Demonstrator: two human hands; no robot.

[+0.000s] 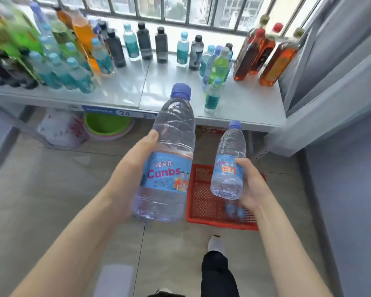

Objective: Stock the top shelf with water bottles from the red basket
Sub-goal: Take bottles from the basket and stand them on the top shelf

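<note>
Above the red basket (204, 202), each hand grips a water bottle.

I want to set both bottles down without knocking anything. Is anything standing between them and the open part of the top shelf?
Nothing visible. The left hand holds the large bottle and the right hand the small bottle below a bare shelf patch; one teal bottle stands nearby.

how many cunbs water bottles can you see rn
4: a large one in the left hand, a small one in the right hand, two in the red basket; more may be hidden.
</note>
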